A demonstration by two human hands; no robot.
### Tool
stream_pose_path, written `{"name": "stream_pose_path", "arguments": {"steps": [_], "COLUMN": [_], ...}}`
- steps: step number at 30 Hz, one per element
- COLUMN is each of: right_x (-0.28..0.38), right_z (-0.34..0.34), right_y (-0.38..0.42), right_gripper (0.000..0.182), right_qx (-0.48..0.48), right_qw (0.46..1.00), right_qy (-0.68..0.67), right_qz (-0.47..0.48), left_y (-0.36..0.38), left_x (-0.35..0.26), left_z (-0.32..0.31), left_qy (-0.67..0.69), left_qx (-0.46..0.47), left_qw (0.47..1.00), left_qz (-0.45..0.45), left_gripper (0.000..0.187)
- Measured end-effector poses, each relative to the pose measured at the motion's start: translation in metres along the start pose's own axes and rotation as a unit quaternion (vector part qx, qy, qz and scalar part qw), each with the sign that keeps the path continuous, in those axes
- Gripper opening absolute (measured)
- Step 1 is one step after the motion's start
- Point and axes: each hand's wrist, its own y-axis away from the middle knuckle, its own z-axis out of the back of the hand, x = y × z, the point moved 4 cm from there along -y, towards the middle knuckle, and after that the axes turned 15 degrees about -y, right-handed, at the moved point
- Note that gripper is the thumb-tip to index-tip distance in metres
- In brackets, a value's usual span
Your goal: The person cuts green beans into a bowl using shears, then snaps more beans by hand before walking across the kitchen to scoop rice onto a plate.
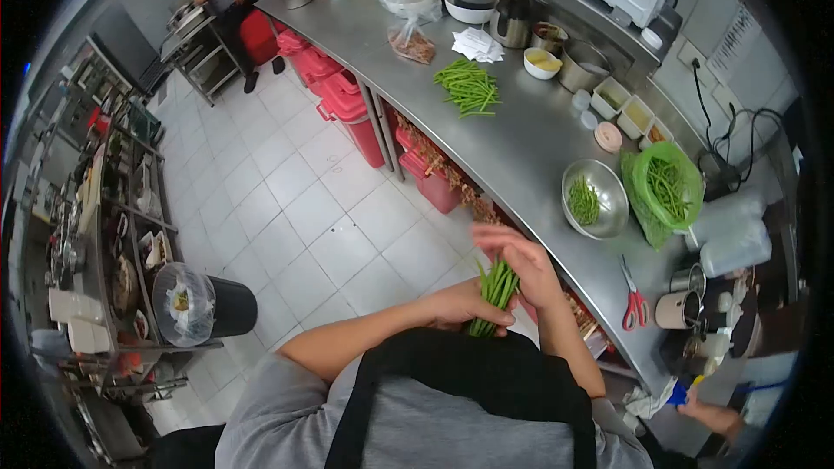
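Note:
My left hand (pixel 469 305) is wrapped around the lower part of a bunch of green beans (pixel 498 285), held upright in front of my apron. At the top of the bunch, my right hand (pixel 524 266) has its fingers stretched out flat, the palm right beside the bean tips. On the steel counter to the right, a metal bowl (pixel 613 188) contains cut green beans (pixel 583 201). Next to it stands a green plastic bag (pixel 641 201) with more long beans (pixel 666 187). Red-handled scissors (pixel 636 306) lie near the counter's front edge. A loose pile of beans (pixel 469 87) rests farther along.
Small containers (pixel 637 115) and a steel pot (pixel 584 65) line the counter's back. Red lidded bins (pixel 347 104) stand underneath. A lined trash bin (pixel 233 306) is at left, near shelving. One person (pixel 228 0) sits far back; another person's hand (pixel 695 408) shows lower right.

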Motion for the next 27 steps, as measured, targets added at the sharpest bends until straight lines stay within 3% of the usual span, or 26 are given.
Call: {"name": "stream_pose_path", "arguments": {"steps": [2, 3, 6, 10, 11, 13, 16, 18, 19, 22, 23, 26, 27], "right_x": [-0.001, 0.004, 0.027, 0.055, 0.057, 0.057, 0.065, 0.066, 0.073, 0.075, 0.067, 0.04, 0.035], "right_z": [0.017, 0.028, 0.057, 0.086, 0.097, 0.12, 0.144, 0.157, 0.16, 0.181, 0.2, 0.207, 0.194], "right_y": [-0.005, -0.002, 0.01, 0.012, 0.014, 0.017, 0.025, 0.023, 0.019, 0.008, 0.009, 0.005, -0.001], "right_gripper": [0.038, 0.045, 0.051, 0.048, 0.034, 0.03, 0.032, 0.028, 0.038, 0.054, 0.064, 0.062, 0.051], "right_qx": [0.096, 0.084, 0.067, 0.04, 0.04, 0.061, 0.058, 0.092, 0.091, -0.19, -0.231, -0.337, -0.368], "right_qw": [0.98, 0.979, 0.971, 0.985, 0.989, 0.993, 0.996, 0.995, 0.995, 0.964, 0.949, 0.888, 0.839], "right_qy": [-0.131, -0.13, -0.211, -0.165, -0.136, -0.082, -0.028, -0.017, 0.036, -0.142, -0.177, -0.304, -0.397], "right_qz": [-0.11, -0.132, -0.095, -0.044, -0.053, -0.061, -0.056, -0.037, 0.009, 0.12, 0.123, 0.068, 0.06], "left_y": [-0.022, -0.033, -0.066, -0.117, -0.125, -0.141, -0.159, -0.178, -0.186, -0.206, -0.212, -0.226, -0.228], "left_x": [-0.003, -0.009, -0.026, -0.029, -0.03, -0.031, -0.044, -0.045, -0.049, -0.068, -0.079, -0.124, -0.136], "left_z": [-0.008, -0.013, -0.031, -0.041, -0.044, -0.048, -0.05, -0.045, -0.043, -0.024, -0.017, 0.003, 0.009], "left_qy": [0.009, 0.01, -0.002, -0.046, -0.036, 0.007, 0.148, 0.096, 0.058, 0.002, -0.008, -0.107, -0.196], "left_qx": [0.016, 0.026, 0.062, 0.124, 0.129, 0.134, 0.149, 0.187, 0.195, 0.138, 0.107, -0.077, -0.089], "left_qw": [1.0, 1.0, 0.998, 0.991, 0.991, 0.991, 0.978, 0.978, 0.979, 0.99, 0.994, 0.964, 0.93], "left_qz": [0.009, 0.006, -0.002, -0.024, -0.028, -0.028, 0.016, 0.01, 0.001, -0.024, -0.032, -0.231, -0.297], "left_gripper": [0.026, 0.026, 0.023, 0.02, 0.02, 0.022, 0.022, 0.024, 0.024, 0.023, 0.022, 0.018, 0.019]}}
